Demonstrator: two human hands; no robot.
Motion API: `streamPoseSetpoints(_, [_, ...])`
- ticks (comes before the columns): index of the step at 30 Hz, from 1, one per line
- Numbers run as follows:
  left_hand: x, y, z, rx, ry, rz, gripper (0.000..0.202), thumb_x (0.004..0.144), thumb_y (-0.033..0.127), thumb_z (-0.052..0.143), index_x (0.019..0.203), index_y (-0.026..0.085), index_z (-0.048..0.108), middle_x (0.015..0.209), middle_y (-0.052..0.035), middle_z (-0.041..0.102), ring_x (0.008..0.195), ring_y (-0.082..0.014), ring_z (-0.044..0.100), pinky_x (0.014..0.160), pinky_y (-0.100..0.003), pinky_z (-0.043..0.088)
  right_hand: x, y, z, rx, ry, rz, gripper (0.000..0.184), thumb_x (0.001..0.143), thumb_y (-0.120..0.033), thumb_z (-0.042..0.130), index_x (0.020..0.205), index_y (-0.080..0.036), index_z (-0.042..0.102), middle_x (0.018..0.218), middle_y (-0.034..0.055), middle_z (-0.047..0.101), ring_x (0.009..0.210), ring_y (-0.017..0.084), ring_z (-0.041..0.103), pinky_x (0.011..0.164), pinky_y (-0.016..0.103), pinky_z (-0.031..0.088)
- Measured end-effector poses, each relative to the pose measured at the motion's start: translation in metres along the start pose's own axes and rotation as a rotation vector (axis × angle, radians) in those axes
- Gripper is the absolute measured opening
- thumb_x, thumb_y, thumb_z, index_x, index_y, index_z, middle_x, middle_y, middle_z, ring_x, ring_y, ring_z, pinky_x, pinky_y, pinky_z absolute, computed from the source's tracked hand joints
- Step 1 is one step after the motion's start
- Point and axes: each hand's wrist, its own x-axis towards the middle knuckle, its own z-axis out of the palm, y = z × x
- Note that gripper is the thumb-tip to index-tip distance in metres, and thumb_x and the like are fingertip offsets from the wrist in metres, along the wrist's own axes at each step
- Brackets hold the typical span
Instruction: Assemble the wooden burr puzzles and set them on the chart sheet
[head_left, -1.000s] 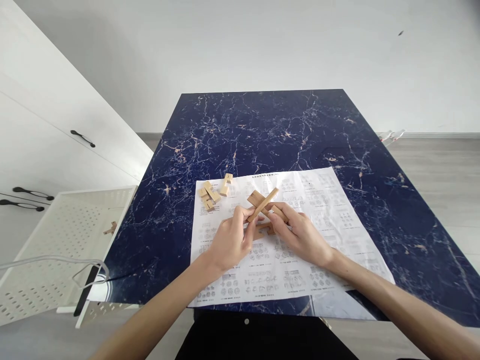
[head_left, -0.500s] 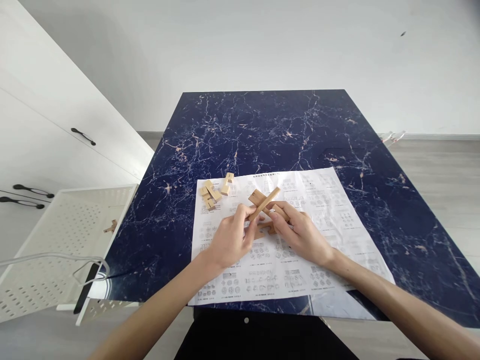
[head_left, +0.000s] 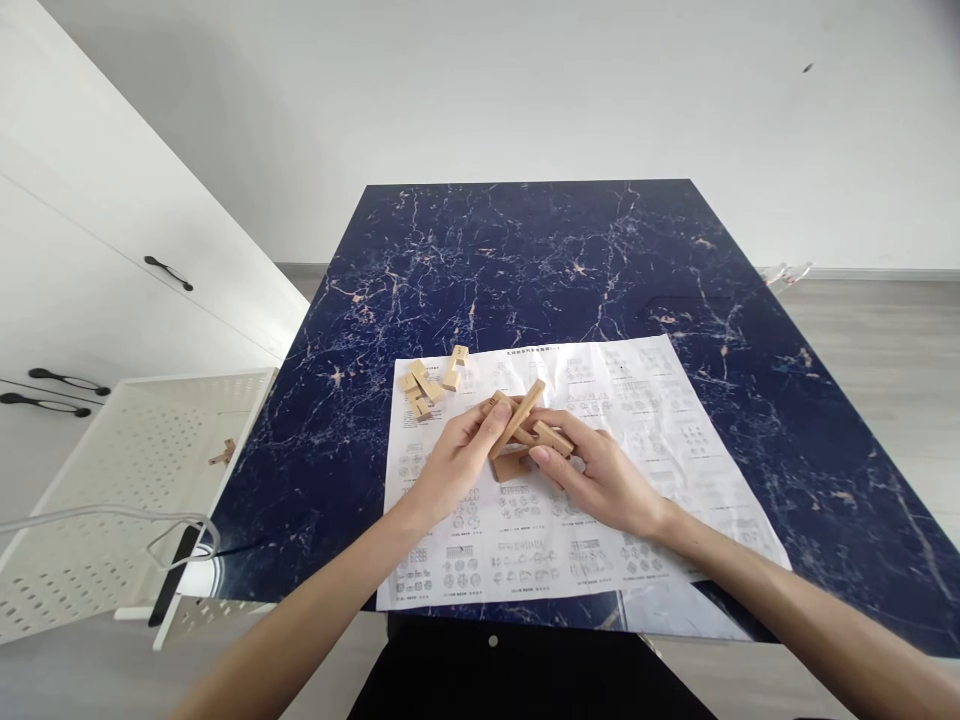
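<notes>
Between my hands is a cluster of interlocking wooden puzzle pieces (head_left: 519, 420), held just above the paper sheet. One long flat piece slants up and to the right across the others. My left hand (head_left: 466, 452) is closed on the cluster from the left, its thumb pressed on the slanting piece. From the right, my right hand (head_left: 600, 468) closes on a notched wooden piece (head_left: 553, 438) of the same cluster. Under them a flat, darker wooden piece (head_left: 510, 466) shows; whether it lies on the paper I cannot tell. My fingers hide part of the joints.
Several loose notched wooden pieces (head_left: 421, 386) lie on the upper left of the printed instruction sheet (head_left: 480, 580). The sheet spreads over the near part of a dark blue marbled table (head_left: 517, 260). At left stands a white perforated bin (head_left: 97, 500) with a cable across it.
My left hand has shifted its grip, its thumb now on top of the long piece. That piece has moved left and down and stands steeper. My right hand has barely moved.
</notes>
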Motion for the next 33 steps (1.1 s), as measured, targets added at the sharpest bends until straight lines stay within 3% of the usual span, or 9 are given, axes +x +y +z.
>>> streamPoseSetpoints(3, [0.003, -0.007, -0.004, -0.195, 0.02, -0.023, 0.045, 0.107, 0.06, 0.059, 0.126, 0.026, 0.08, 0.128, -0.0082, 0.078, 0.123, -0.0281, 0.072, 0.11, -0.04, 0.055, 0.002, 0.008, -0.004, -0.08, 0.04, -0.078, 0.039, 0.11, -0.046, 0.06, 0.141, -0.023, 0.054, 0.087, 0.0011, 0.073, 0.057, 0.014, 0.057, 0.054, 0.029, 0.048])
streamPoseSetpoints(5, [0.005, -0.009, -0.007, -0.294, 0.047, -0.026, 0.046, 0.106, 0.06, 0.061, 0.13, 0.025, 0.079, 0.13, -0.0092, 0.079, 0.124, -0.029, 0.073, 0.11, -0.042, 0.057, 0.005, 0.015, -0.008, -0.147, 0.068, -0.167, 0.036, 0.109, -0.045, 0.061, 0.136, -0.021, 0.055, 0.071, -0.0047, 0.062, 0.055, 0.014, 0.054, 0.054, 0.029, 0.046])
streamPoseSetpoints(7, [0.007, -0.009, -0.008, -0.345, 0.07, -0.017, 0.048, 0.105, 0.06, 0.064, 0.131, 0.023, 0.079, 0.126, -0.0105, 0.081, 0.119, -0.0295, 0.075, 0.106, -0.042, 0.059, 0.008, 0.022, -0.012, -0.227, 0.069, -0.245, 0.034, 0.108, -0.045, 0.064, 0.131, -0.021, 0.056, 0.069, -0.0053, 0.058, 0.057, 0.015, 0.054, 0.056, 0.03, 0.046])
streamPoseSetpoints(14, [0.009, -0.007, -0.009, -0.427, 0.114, -0.029, 0.044, 0.101, 0.059, 0.07, 0.117, 0.02, 0.083, 0.111, -0.0094, 0.084, 0.106, -0.0264, 0.079, 0.099, -0.038, 0.062, 0.018, 0.026, -0.015, -0.433, -0.006, -0.454, 0.031, 0.104, -0.05, 0.07, 0.11, -0.02, 0.067, 0.101, 0.0112, 0.068, 0.09, 0.027, 0.064, 0.075, 0.042, 0.056])
streamPoseSetpoints(23, [0.01, -0.014, -0.012, -0.474, 0.112, -0.076, 0.039, 0.102, 0.055, 0.071, 0.11, 0.019, 0.084, 0.104, -0.0082, 0.082, 0.099, -0.0227, 0.078, 0.097, -0.036, 0.061, 0.017, 0.029, -0.013, -0.413, -0.094, -0.402, 0.033, 0.105, -0.049, 0.069, 0.116, -0.018, 0.066, 0.109, 0.0135, 0.07, 0.094, 0.028, 0.063, 0.082, 0.046, 0.056])
streamPoseSetpoints(28, [0.011, -0.011, -0.012, -0.556, 0.152, -0.094, 0.031, 0.101, 0.047, 0.075, 0.105, 0.017, 0.083, 0.096, -0.0063, 0.081, 0.091, -0.0182, 0.076, 0.087, -0.029, 0.062, 0.017, 0.027, -0.013, -0.379, -0.067, -0.344, 0.025, 0.11, -0.044, 0.063, 0.098, -0.021, 0.063, 0.086, 0.0059, 0.068, 0.075, 0.022, 0.058, 0.073, 0.041, 0.052])
streamPoseSetpoints(33, [0.011, -0.006, -0.012, -0.609, 0.21, -0.123, 0.026, 0.104, 0.041, 0.073, 0.11, 0.017, 0.081, 0.097, -0.0061, 0.079, 0.093, -0.0181, 0.075, 0.086, -0.028, 0.062, 0.016, 0.021, -0.016, -0.276, 0.002, -0.203, 0.027, 0.108, -0.047, 0.063, 0.098, -0.022, 0.064, 0.088, 0.0061, 0.071, 0.069, 0.018, 0.059, 0.062, 0.035, 0.049])
